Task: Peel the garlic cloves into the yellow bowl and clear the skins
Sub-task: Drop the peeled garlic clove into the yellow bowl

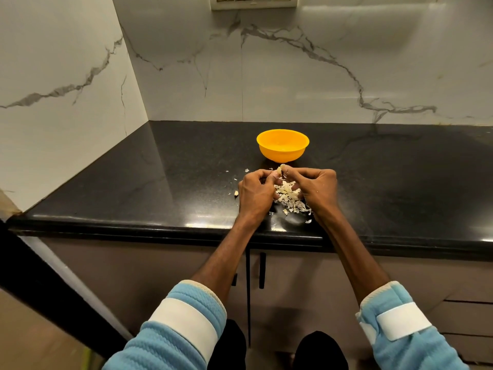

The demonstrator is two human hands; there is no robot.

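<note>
A yellow bowl [282, 145] stands on the black countertop [160, 182], just beyond my hands. My left hand [256, 192] and my right hand [316, 186] meet over a pile of pale garlic skins [289, 198]. Both pinch one small garlic clove [281, 169] between their fingertips, held a little above the counter and just in front of the bowl. A single loose piece of garlic [235, 193] lies to the left of my left hand. I cannot see what the bowl holds.
Small skin flakes [246, 170] are scattered around the pile and toward the counter's front edge [186, 228]. Marble walls close the counter at the back and left. Cabinet doors with black handles [262, 271] hang below.
</note>
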